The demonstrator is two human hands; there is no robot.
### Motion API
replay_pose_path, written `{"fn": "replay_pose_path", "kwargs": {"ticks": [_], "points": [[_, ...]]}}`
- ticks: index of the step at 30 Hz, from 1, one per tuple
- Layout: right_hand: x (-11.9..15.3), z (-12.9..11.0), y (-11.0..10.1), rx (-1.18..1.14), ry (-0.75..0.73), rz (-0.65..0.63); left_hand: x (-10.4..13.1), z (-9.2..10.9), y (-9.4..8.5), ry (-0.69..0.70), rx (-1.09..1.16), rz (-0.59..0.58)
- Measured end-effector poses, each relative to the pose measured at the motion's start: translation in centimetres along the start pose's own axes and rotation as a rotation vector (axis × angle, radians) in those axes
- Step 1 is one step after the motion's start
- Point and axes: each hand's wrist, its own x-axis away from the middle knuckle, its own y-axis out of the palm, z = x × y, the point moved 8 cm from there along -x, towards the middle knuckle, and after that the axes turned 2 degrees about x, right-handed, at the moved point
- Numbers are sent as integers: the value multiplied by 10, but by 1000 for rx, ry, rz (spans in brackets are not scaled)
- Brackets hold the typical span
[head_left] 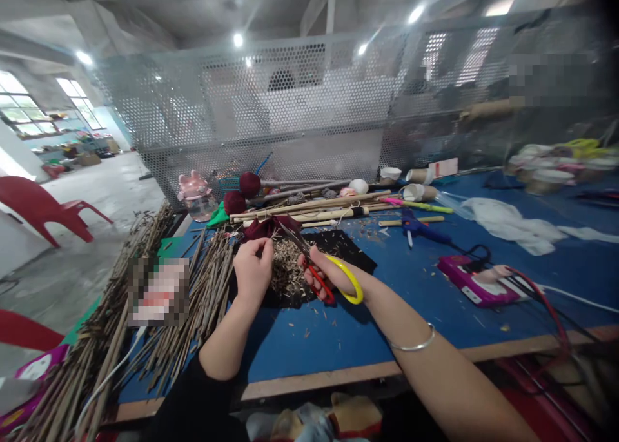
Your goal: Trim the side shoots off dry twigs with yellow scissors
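Blue tabletop (300, 355) sat before a perforated metal screen (300, 106). Right hand (334, 272) gripped the scissors (302, 244) by their red and yellow handles, blades over a chip pile (285, 271) on black cloth (355, 255). Left hand (254, 268) hung just beside the blades, fingers curled in; couldn't tell whether they pinched anything. Thin sticks (206, 287) lay to its left.

Scissors (300, 242) — red and yellow handles, blades forward
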Motion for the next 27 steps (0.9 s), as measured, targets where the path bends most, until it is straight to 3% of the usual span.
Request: {"fn": "replay_pose_path", "kwargs": {"ticks": [5,13,21,27], "points": [[1,-2,4,179,63,2,1,13,-2,154,-142,5],[0,-4,3,218,118,99,7,22,15,283,-161,-187],[2,19,0,197,200,55,11,16,30,282,-266,-346],[10,24,5,62,295,16,8,7,25,178,-285,-290]]}}
